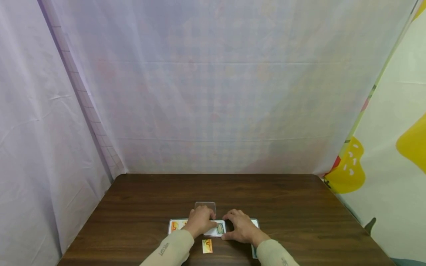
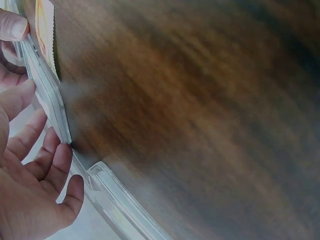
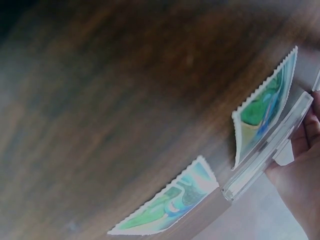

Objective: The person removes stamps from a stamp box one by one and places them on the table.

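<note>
A flat clear plastic case (image 1: 216, 229) with a greenish stamp-like picture lies between the two hands. My left hand (image 1: 199, 220) holds it from the left, thumb over its face; the left wrist view shows fingers along the edge of the case (image 2: 54, 102). On the other side my right hand (image 1: 242, 226) has its thumb and a finger at the case's right corners, and its thumb (image 2: 14, 26) also shows in the left wrist view. In front of the case lies a small orange-yellow stamp (image 1: 207, 246).
A second clear case (image 1: 176, 224) with orange pictures sits left, partly under the left arm. Behind stands a clear box (image 1: 205, 205). At the right, another case (image 1: 255, 222) is mostly covered. Green-blue stamps (image 3: 265, 112) with serrated edges lie by a clear case (image 3: 270, 150) on the brown table (image 1: 149, 192).
</note>
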A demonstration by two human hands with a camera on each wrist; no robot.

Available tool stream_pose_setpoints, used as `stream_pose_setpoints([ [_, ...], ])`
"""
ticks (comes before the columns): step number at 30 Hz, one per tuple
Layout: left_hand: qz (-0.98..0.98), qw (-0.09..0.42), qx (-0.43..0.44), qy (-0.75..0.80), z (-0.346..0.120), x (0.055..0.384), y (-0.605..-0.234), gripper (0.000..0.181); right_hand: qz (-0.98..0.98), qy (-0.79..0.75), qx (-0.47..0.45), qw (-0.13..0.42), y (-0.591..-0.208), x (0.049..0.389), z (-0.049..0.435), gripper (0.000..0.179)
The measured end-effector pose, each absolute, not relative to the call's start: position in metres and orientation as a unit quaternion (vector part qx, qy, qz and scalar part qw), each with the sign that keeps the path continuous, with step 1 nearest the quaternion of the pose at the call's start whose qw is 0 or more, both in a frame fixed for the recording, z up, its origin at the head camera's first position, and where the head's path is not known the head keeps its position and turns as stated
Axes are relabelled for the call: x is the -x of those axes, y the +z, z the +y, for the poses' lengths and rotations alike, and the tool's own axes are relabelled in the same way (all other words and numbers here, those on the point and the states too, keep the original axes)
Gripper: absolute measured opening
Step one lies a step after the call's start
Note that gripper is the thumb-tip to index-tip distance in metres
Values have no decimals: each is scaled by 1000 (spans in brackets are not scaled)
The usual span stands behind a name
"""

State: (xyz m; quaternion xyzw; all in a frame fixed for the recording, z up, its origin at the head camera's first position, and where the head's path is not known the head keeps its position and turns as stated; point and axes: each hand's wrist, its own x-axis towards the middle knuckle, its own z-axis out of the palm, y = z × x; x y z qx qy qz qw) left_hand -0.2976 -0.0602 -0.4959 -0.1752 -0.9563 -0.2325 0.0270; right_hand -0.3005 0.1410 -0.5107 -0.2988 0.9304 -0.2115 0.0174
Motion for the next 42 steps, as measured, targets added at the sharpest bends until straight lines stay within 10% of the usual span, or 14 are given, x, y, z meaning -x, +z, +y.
stream_pose_setpoints([
  [42,-955,28,178,-237,-59,299,-496,15,928,-215,305,8,-511,299,142,60],
])
